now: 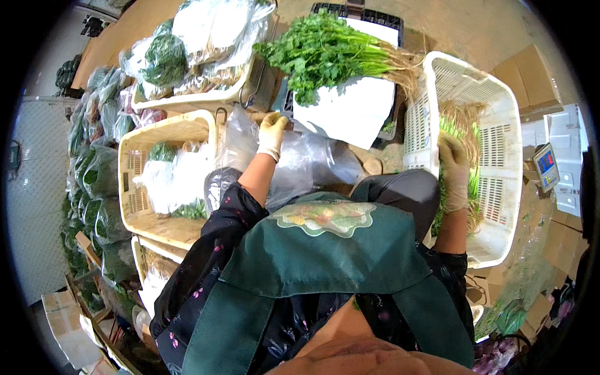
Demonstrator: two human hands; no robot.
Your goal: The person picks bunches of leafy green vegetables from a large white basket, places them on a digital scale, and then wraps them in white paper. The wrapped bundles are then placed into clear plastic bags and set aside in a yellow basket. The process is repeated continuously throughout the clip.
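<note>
My left hand wears a thin pale glove and is raised beside the clear plastic bags over my lap. Its fingers are curled, and whether they pinch any plastic is hidden. My gloved right hand reaches over the near rim of a white plastic crate, against green-stemmed vegetables with long roots. Its fingertips are hidden, so I cannot tell whether it grips them. Ahead of me, a bunch of leafy celery lies on white paper sheets, roots pointing right.
To the left, yellowed plastic crates hold bagged vegetables. Bagged greens are piled farther left. A black crate sits under the paper. On the right are a digital scale display and a cardboard box.
</note>
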